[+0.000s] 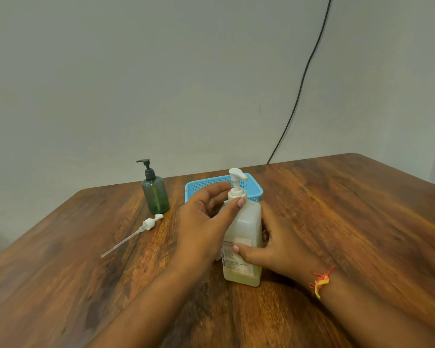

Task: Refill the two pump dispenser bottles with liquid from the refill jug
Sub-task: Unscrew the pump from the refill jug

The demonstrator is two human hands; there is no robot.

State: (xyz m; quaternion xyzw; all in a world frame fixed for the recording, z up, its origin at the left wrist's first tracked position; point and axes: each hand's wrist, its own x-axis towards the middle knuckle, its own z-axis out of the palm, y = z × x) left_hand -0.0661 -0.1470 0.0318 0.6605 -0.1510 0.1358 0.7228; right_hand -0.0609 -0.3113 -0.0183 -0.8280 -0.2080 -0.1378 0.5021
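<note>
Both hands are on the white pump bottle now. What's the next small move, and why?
Probably twist the pump collar loose with the left hand while the right hand steadies the white pump bottle. The left fingers pinch the collar, the pump is seated, and the yellowish liquid sits low, so it likely needs opening before refilling.

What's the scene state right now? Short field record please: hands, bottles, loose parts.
left hand: pinches the collar of the white pump
right hand: grips the translucent bottle, thumb on its label
translucent bottle: upright on the table, pump fitted, yellowish liquid near the bottom
green bottle: upright, back left, black pump fitted, untouched
loose pump: lying on the table with its dip tube, left of the hands
blue basket: behind the translucent bottle
</note>
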